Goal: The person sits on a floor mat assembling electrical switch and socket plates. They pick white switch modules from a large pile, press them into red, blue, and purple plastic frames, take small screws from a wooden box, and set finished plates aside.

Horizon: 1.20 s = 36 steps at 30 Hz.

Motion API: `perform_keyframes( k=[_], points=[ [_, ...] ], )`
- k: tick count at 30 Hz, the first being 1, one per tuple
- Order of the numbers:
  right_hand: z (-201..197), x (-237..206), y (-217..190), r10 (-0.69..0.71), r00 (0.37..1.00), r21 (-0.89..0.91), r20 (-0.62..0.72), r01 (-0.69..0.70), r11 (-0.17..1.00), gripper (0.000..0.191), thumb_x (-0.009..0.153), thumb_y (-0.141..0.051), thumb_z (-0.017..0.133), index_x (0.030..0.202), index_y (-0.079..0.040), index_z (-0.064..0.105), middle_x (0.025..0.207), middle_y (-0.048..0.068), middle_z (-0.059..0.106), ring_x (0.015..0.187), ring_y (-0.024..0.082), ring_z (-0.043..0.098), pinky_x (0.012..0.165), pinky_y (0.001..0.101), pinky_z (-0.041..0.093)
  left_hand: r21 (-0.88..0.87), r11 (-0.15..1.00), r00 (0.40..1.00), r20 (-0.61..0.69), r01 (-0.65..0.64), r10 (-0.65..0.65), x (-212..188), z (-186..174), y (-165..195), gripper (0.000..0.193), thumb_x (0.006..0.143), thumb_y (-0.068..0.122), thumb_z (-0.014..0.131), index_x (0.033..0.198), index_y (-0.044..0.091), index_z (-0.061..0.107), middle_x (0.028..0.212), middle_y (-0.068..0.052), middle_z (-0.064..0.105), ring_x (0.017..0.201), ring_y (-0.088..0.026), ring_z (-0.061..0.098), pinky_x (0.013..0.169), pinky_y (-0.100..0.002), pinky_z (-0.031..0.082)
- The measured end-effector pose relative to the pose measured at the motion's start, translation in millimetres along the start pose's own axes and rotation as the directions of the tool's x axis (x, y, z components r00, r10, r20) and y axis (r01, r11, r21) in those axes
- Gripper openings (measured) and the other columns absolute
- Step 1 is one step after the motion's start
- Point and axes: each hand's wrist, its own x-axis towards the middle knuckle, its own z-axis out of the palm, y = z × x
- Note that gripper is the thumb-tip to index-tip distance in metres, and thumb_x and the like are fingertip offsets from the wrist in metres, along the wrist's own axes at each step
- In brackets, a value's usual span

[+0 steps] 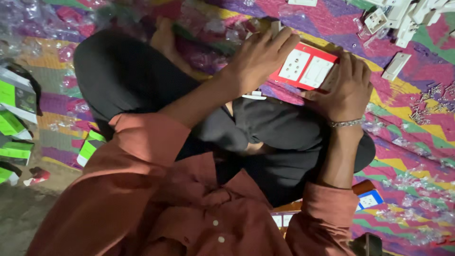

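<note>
Two hands: both are on one red switch plate, held over the person's crossed legs.
Left hand: its fingers lie nearly straight and close together, laid flat across the plate's far left corner; the thumb side is tucked below, and I cannot tell whether it grips the edge.
Right hand: its fingers are curled round the plate's right end, closed on it, with the fingertips resting on the front by the white rocker.
Switch plate: red frame with a white socket insert next to the left fingers and a white switch insert next to the right fingers; it sits tilted between the two hands, touching both.
Left arm: bare forearm runs from a rust-coloured sleeve up to the hand, wrist bent slightly inward.
Right arm: forearm rises almost straight to the hand, with a metal bracelet at the wrist.
Beyond the right fingers: loose white switch parts in a pile, one white rocker piece lying apart, and a scatter of small screws.
Below the hands: black trousers, and a patterned floor mat with clear plastic wrappers on it.
Far from the left fingers: green and white boxes at the mat's edge.
</note>
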Motion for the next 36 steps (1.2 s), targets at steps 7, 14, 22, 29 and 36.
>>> perform_keyframes(
  k=[7, 14, 22, 29, 36],
  points=[
    [-0.3, -6.8, -21.9, 0.112, 0.994, -0.086, -0.003, -0.112, 0.99, 0.105, 0.052, -0.036, 0.104, 0.139, -0.002, 0.057, 0.135, 0.016, 0.061, 0.117, 0.039, 0.054, 0.099, 0.0491, 0.045, -0.237, 0.971, 1.0, -0.021, -0.014, 0.01, -4.2, -31.6, 3.2, 0.058, 0.086, -0.004, 0.064, 0.141, -0.006, 0.048, 0.134, -0.019, 0.048, 0.097, -0.032, 0.069, 0.08, -0.043, 0.06],
    [-1.5, -10.2, -21.2, 0.105, 0.993, 0.099, 0.057, -0.11, 0.989, 0.116, 0.054, -0.022, 0.099, 0.149, 0.006, 0.038, 0.15, 0.031, 0.047, 0.134, 0.049, 0.046, 0.11, 0.0526, 0.041, -0.337, 0.933, 0.986, 0.146, 0.125, -0.079, -10.5, -41.2, -1.2, 0.067, 0.087, -0.007, 0.061, 0.151, -0.005, 0.041, 0.151, -0.02, 0.044, 0.101, -0.038, 0.069, 0.079, -0.04, 0.06],
    [6.6, -20.9, -18.7, 0.27, 0.958, 0.1, 0.096, -0.279, 0.955, 0.105, 0.071, -0.015, 0.093, 0.155, 0.003, 0.032, 0.157, 0.033, 0.041, 0.12, 0.048, 0.062, 0.091, 0.0475, 0.057, -0.355, 0.921, 0.982, 0.158, 0.158, -0.107, -15.7, -32.7, 2.3, 0.068, 0.084, -0.007, 0.062, 0.149, -0.004, 0.042, 0.155, -0.022, 0.04, 0.121, -0.039, 0.065, 0.088, -0.041, 0.06],
    [12.1, -20.7, -10.8, 0.22, 0.974, 0.158, 0.06, -0.226, 0.961, 0.123, 0.062, -0.015, 0.096, 0.159, 0.003, 0.021, 0.159, 0.031, 0.042, 0.115, 0.045, 0.066, 0.083, 0.0449, 0.059, -0.488, 0.867, 0.993, 0.105, 0.1, -0.055, -14.8, -24.9, -9.7, 0.074, 0.079, -0.004, 0.07, 0.146, -0.005, 0.041, 0.155, -0.028, 0.04, 0.13, -0.047, 0.057, 0.103, -0.048, 0.053],
    [20.4, -9.3, -3.0, 0.175, 0.984, 0.213, 0.031, -0.177, 0.961, 0.14, 0.059, -0.033, 0.099, 0.165, -0.005, 0.012, 0.153, 0.02, 0.052, 0.141, 0.04, 0.051, 0.11, 0.0528, 0.046, -0.603, 0.793, 0.996, 0.08, 0.084, -0.045, -9.5, -19.4, -25.3, 0.075, 0.076, -0.001, 0.076, 0.144, 0.001, 0.044, 0.149, -0.03, 0.048, 0.128, -0.048, 0.056, 0.101, -0.05, 0.053]
  ],
)
